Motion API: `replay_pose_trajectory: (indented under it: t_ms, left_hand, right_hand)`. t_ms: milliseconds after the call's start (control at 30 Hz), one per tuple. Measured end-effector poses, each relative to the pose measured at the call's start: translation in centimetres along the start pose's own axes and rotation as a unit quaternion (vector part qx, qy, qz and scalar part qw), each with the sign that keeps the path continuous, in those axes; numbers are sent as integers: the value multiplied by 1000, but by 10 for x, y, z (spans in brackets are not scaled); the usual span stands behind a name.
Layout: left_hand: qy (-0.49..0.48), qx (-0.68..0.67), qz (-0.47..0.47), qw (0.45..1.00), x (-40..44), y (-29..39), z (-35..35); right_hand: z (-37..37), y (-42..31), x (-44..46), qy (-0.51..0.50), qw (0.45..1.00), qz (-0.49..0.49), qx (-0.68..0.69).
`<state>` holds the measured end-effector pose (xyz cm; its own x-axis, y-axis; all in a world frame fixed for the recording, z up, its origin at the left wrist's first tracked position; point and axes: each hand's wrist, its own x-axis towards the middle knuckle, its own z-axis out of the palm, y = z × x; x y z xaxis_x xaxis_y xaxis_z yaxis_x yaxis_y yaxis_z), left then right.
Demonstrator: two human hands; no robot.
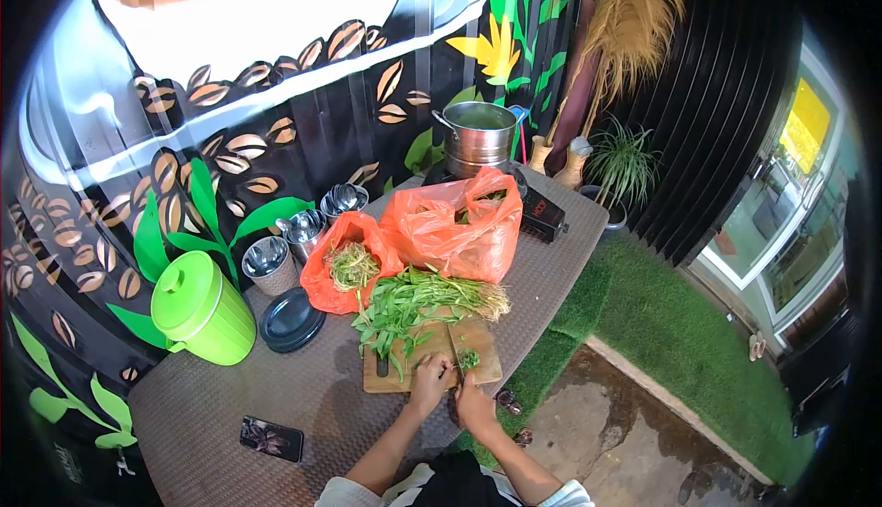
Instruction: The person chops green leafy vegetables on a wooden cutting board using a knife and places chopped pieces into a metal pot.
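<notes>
My right hand (475, 404) is closed around the handle of a knife (453, 340), whose blade points away from me over the wooden cutting board (487, 371). Just left of the blade, my left hand (429, 384) has its fingers curled on the board, pinching leafy greens that are mostly hidden under them. Right of the blade lies a small heap of chopped greens (469, 359). A large bunch of leafy greens (413, 298) with roots at its right end spreads across the board's far side.
Behind the greens stand two orange plastic bags (441, 227), one holding trimmed stems. Further back a steel pot (480, 140) sits on a cooker (544, 219). At left are a green lidded bucket (204, 309), dark plates (292, 321) and utensil cups (272, 266); a phone (272, 439) lies nearer.
</notes>
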<state>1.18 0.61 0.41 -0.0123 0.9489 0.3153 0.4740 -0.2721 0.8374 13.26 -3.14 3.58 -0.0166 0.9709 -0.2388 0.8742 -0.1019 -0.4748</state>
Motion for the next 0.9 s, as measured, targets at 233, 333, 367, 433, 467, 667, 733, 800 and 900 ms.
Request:
replay_pose_trajectory:
  t_ms: [233,333,367,433,467,667,733,800,900]
  left_hand:
    - [17,-2,10,1000,0,-1,0]
    - [14,-12,22,1000,1,-3,3]
    - [15,-11,28,999,0,-4,2]
    - [13,-10,34,999,-2,-7,3]
    - [17,7,39,999,-1,-7,4]
    - [19,-2,27,999,0,-3,2]
    - [19,-10,15,1000,-5,-5,2]
    - [26,-14,23,999,-4,-7,4]
    - [24,-2,15,1000,-6,-7,5]
  right_hand:
    - [-3,0,-6,-23,1000,-14,0]
    - [-2,-3,1,-28,1000,12,4]
    - [-3,1,7,-18,1000,-15,9]
    - [-7,0,4,-7,999,-40,16]
    - [-10,-1,-1,-3,999,-45,11]
    - [-1,-6,-3,-8,1000,-18,-15]
    - [-7,-2,1,-5,999,-41,-8]
    - [-7,-4,-6,-5,999,-31,-20]
    - [9,-3,-9,3,999,-18,-27]
